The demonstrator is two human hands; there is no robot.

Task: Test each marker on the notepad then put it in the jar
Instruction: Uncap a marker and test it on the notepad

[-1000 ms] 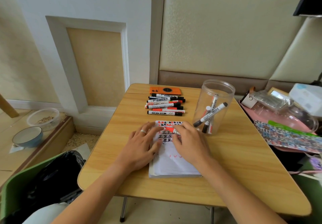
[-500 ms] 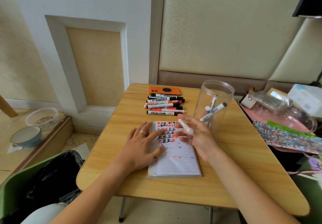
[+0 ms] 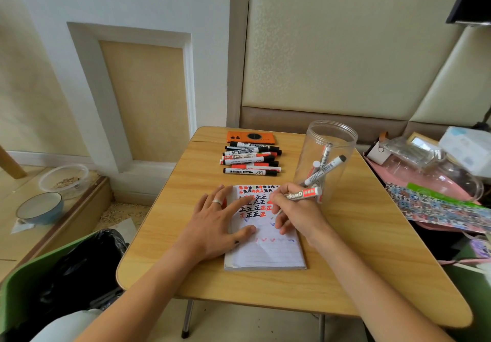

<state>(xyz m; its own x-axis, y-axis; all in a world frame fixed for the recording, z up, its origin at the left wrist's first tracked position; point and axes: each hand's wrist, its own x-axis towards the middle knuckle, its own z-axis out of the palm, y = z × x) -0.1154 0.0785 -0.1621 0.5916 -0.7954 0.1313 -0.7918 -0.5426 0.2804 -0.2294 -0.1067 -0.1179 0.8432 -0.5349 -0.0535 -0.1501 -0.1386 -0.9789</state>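
A lined notepad [image 3: 268, 254] lies on the wooden table [image 3: 353, 259], its upper part covered with red and black marks. My left hand [image 3: 216, 222] presses flat on the pad's left side, fingers spread. My right hand [image 3: 295, 214] grips a red-and-white marker [image 3: 303, 194] in a writing hold, its tip hidden behind my fingers over the pad. A clear plastic jar [image 3: 329, 139] stands just beyond my right hand with a few markers inside. A row of several black and red markers [image 3: 251, 159] lies at the far side of the table.
An orange phone [image 3: 249, 137] lies behind the marker row. Cluttered items, a pink tray [image 3: 435, 182] and a patterned sheet [image 3: 435, 208], crowd the right. On the floor at the left sit a blue bowl [image 3: 39, 207], a clear container [image 3: 65, 179] and a black-lined green bin [image 3: 77, 267].
My right hand lifted the marker off the pad, turned it and now holds it in a writing grip over the page. My left hand stays flat on the pad.
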